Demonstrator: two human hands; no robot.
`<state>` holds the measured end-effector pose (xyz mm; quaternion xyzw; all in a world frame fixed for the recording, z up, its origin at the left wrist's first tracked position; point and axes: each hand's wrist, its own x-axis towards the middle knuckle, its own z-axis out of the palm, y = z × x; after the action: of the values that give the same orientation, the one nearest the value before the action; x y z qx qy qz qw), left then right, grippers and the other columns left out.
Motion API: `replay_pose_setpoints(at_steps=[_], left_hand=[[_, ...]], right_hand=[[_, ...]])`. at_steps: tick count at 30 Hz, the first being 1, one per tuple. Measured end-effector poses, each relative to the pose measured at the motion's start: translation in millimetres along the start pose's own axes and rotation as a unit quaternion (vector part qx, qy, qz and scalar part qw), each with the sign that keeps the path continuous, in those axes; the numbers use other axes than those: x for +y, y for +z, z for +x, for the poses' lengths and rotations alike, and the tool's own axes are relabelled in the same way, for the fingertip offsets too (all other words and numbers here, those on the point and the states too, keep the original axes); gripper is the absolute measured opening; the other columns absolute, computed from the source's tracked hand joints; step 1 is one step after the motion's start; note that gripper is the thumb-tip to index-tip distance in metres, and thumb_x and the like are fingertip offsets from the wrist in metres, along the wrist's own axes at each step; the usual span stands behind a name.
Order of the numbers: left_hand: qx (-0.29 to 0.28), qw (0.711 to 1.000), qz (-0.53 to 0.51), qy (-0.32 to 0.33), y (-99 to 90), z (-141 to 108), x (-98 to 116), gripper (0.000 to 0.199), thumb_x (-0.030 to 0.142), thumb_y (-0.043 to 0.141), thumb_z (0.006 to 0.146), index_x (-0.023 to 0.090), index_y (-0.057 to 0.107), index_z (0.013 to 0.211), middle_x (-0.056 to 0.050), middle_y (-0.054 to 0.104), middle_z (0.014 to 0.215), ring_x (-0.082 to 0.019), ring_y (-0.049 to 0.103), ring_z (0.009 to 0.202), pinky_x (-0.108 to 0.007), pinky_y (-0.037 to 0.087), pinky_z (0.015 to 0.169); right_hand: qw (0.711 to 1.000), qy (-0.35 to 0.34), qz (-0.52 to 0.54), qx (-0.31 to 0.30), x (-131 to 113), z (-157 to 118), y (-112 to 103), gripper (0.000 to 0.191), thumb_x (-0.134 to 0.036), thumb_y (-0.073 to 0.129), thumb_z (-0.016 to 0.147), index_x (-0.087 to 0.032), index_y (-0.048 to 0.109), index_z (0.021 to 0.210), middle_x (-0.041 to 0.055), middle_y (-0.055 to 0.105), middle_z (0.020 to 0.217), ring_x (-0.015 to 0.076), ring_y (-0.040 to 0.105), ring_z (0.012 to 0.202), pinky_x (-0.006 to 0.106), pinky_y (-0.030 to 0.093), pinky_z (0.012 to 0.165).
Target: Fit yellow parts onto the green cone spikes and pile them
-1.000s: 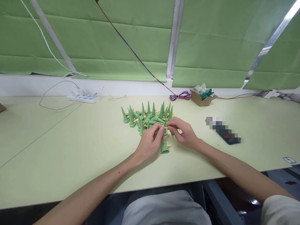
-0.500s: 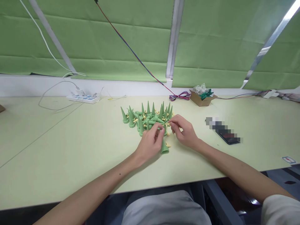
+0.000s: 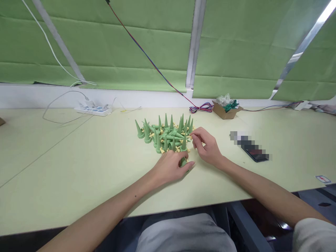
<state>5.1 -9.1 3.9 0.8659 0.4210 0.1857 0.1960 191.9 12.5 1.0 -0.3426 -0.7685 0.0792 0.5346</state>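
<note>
Several green cones (image 3: 166,121) with round bases form a cluster on the table, some upright and others lying down, with small yellow pieces (image 3: 162,149) among them. At the near edge of the cluster, my left hand (image 3: 170,167) reaches around a lying green cone (image 3: 183,161). Its thumb and fingers are apart on either side of that cone, and they partly hide it. To the right of the cluster, my right hand (image 3: 206,144) pinches a small yellow piece (image 3: 190,137), mostly covered by the fingertips.
A phone (image 3: 253,150) lies to the right, partly blurred out. Along the back stand a small cardboard box (image 3: 225,113) with plastic and green material, a coiled red-blue cable (image 3: 201,107) and a white power strip (image 3: 94,110). The table edge (image 3: 183,210) runs near my body.
My left hand has moved down toward me, from an upright cone to the lying one, and its fingers have spread. My right hand has barely shifted.
</note>
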Motion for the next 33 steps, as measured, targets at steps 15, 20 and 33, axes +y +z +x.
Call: replay_pose_setpoints(at_steps=[15,20,33], left_hand=[[-0.01,0.999,-0.035,-0.007,1.2,-1.8,2.4,0.024,0.042,0.056,0.087,0.02,0.065,0.082,0.004,0.055,0.054,-0.013,0.051,0.051,-0.026,0.032,0.049],[0.021,0.999,-0.036,0.007,-1.7,-0.9,4.4,0.019,0.036,0.061,0.083,0.02,0.066,0.091,0.005,0.057,0.056,-0.013,0.053,0.052,-0.025,0.035,0.052],[0.27,0.959,-0.053,0.073,-6.8,3.3,-3.6,0.034,0.03,0.064,0.086,0.019,0.058,0.118,0.0,0.065,0.084,-0.008,0.047,0.052,-0.025,0.045,0.059]], right_hand=[[1.0,-0.012,-0.003,0.004,-0.1,0.3,0.6,0.014,-0.019,0.043,0.1,-0.021,0.055,0.094,0.0038,0.055,0.084,0.0137,0.053,0.069,0.029,0.043,0.059],[1.0,-0.018,-0.003,0.003,0.4,0.5,0.7,0.014,-0.018,0.043,0.1,-0.021,0.055,0.094,0.0038,0.055,0.083,0.0142,0.053,0.069,0.029,0.043,0.059],[0.999,-0.033,0.001,0.02,-1.5,2.0,-3.2,0.016,-0.016,0.042,0.1,-0.021,0.057,0.094,0.004,0.054,0.082,0.0143,0.051,0.067,0.03,0.042,0.061]])
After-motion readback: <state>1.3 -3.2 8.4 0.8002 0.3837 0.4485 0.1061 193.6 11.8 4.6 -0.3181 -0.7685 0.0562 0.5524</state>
